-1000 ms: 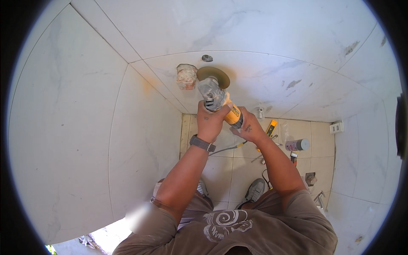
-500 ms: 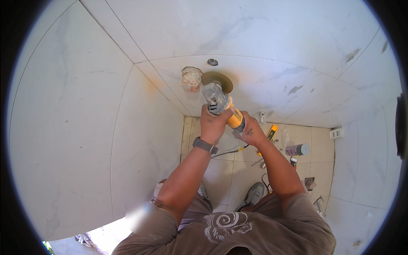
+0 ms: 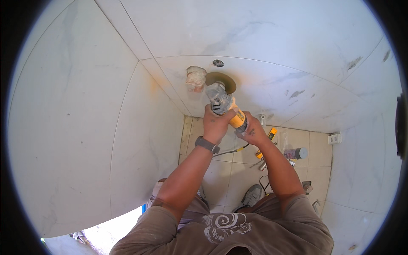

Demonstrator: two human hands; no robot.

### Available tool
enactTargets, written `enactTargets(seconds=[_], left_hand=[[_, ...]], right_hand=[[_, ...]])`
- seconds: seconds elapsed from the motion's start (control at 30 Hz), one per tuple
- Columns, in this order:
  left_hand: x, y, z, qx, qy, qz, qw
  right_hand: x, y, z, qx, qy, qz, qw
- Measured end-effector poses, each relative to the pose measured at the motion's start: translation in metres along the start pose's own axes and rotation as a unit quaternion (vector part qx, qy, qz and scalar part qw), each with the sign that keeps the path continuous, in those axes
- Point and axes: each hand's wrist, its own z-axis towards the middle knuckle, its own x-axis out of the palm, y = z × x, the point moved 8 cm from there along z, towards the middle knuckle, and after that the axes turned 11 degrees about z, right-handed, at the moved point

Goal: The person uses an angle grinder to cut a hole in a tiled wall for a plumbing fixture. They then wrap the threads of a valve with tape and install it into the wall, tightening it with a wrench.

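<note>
A yellow and grey angle grinder (image 3: 236,117) is held in both my hands. My left hand (image 3: 216,126) wraps round the front of its body, just behind the dusty gear head. My right hand (image 3: 251,130) grips the dark rear end. The round cutting disc (image 3: 225,82) is at the tiled wall (image 3: 263,91), beside a rough square hole (image 3: 196,79) cut into the tile; whether its edge bites into the tile, I cannot tell. Above the disc, a small dark round opening (image 3: 218,63) shows in the wall.
On the tiled floor (image 3: 217,174) to the right lie a yellow spirit level (image 3: 272,134) and a spray can (image 3: 296,153). A metal valve (image 3: 262,119) juts from the wall. The grinder's cord (image 3: 231,151) trails below my hands. At the right wall sits a white socket box (image 3: 334,138).
The whole view has shifted slightly, so the hole and grinder appear a little further right. My grip on the grinder is the same, with the disc still beside the hole.
</note>
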Motion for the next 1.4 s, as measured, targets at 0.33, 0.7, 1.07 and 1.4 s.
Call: enactTargets(seconds=[0.33,0.7,1.07,1.4], left_hand=[[0.002,-0.005,0.001,0.012,0.006,-0.006,1.0],[0.005,-0.005,0.0,0.016,0.001,-0.04,0.999],[0.005,-0.01,-0.002,0.023,-0.01,-0.065,0.998],[0.007,-0.013,-0.003,0.022,0.002,-0.06,0.998]], right_hand=[[-0.005,0.009,0.001,-0.007,-0.002,-0.009,1.0],[-0.011,0.015,0.002,-0.024,-0.004,-0.021,0.999],[-0.018,0.02,0.005,-0.03,-0.004,-0.031,0.999],[-0.022,0.026,0.003,-0.033,-0.002,-0.047,0.998]])
